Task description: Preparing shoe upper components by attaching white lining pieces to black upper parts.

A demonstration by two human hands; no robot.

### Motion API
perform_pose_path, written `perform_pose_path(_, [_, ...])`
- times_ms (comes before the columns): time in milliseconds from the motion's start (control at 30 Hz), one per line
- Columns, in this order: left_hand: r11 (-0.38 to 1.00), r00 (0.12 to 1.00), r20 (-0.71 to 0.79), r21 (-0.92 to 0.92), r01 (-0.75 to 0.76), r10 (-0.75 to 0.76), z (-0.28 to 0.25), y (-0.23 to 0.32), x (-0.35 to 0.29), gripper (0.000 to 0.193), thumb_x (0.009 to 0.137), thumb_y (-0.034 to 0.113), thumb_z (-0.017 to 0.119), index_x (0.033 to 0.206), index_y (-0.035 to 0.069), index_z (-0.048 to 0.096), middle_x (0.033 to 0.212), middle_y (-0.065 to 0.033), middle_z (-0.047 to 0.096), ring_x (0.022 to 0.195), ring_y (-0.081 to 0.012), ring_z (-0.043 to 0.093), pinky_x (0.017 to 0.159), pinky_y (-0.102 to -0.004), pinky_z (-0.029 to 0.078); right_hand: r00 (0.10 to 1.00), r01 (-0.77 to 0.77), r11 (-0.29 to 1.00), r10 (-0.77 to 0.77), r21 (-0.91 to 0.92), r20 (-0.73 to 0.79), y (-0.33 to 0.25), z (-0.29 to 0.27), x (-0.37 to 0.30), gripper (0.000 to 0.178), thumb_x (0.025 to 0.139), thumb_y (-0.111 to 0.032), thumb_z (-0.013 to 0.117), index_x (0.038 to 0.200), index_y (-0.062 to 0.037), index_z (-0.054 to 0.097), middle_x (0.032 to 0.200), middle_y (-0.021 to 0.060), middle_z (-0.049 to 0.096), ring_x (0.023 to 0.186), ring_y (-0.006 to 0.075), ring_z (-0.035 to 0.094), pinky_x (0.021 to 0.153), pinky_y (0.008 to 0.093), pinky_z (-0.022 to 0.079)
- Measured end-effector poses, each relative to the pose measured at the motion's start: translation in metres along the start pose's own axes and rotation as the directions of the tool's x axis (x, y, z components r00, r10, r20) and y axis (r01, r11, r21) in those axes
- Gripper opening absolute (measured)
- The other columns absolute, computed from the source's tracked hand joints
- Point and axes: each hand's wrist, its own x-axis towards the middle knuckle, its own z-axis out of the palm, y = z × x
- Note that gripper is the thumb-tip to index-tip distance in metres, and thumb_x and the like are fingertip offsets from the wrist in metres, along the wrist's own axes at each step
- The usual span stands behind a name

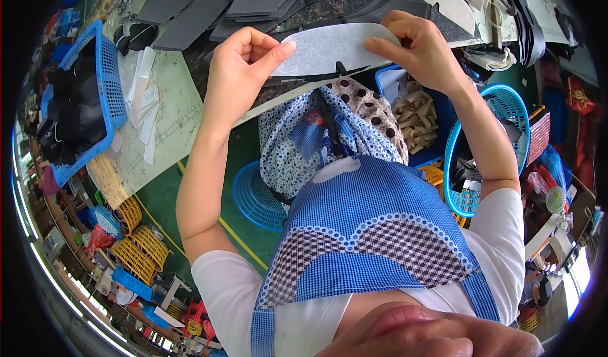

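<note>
A pale grey, long rounded sheet [332, 48], shaped like an insole, is stretched between my two hands above the near edge of the table. Its left end is pinched by my left hand [248, 65], thumb on top and fingers curled behind. At the other end my right hand [418, 48] grips it, the thumb lying on its face and the fingers hidden in part behind it. Beyond my hands lie stacks of dark grey cut pieces [263, 2] on the dark speckled tabletop. Some black scraps [304, 78] stick out under the sheet.
A blue basket [113, 81] of black pieces stands at the left, beside white strips [142, 97]. To the right, a blue bin [437, 113] holds beige pieces near a round blue basket [519, 113]. White pieces [453, 5] lie far right. Another blue basket [256, 195] sits below the table.
</note>
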Motion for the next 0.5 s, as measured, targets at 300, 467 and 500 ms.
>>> perform_pose_path(300, [0.665, 0.996, -0.046, 0.747, -0.015, 0.075, -0.002, 0.018, 0.006, 0.037, 0.080, 0.035, 0.081, 0.079, 0.007, 0.056, 0.062, -0.0020, 0.059, 0.057, -0.0139, 0.059, 0.053, -0.0249, 0.047, 0.997, 0.070, 0.933, -0.081, -0.353, -0.016, -0.004, 0.013, 0.009, 0.036, 0.083, -0.032, 0.073, 0.068, -0.0008, 0.064, 0.080, 0.0070, 0.057, 0.065, 0.0265, 0.061, 0.057, 0.0370, 0.048])
perform_pose_path(467, [0.414, 0.725, 0.405, 0.621, -0.665, 0.557, 0.046, 0.018, -0.024, 0.054, 0.073, 0.039, 0.081, 0.109, 0.004, 0.060, 0.123, -0.0104, 0.062, 0.110, -0.0301, 0.061, 0.091, -0.0386, 0.050, 0.991, 0.129, 0.889, -0.136, -0.440, 0.015, -0.002, 0.008, 0.013, 0.046, 0.079, -0.037, 0.077, 0.059, -0.0013, 0.055, 0.073, 0.0054, 0.052, 0.060, 0.0238, 0.056, 0.054, 0.0385, 0.043])
perform_pose_path(500, [0.419, 0.734, 0.477, 0.611, -0.672, 0.483, 0.049, 0.015, -0.027, 0.060, 0.075, 0.040, 0.079, 0.117, 0.002, 0.060, 0.134, -0.0115, 0.058, 0.120, -0.0321, 0.057, 0.099, -0.0390, 0.048, 0.988, 0.145, 0.885, -0.157, -0.443, 0.011, -0.002, 0.000, 0.013, 0.046, 0.079, -0.037, 0.077, 0.059, -0.0013, 0.055, 0.073, 0.0054, 0.052, 0.060, 0.0238, 0.056, 0.054, 0.0385, 0.043])
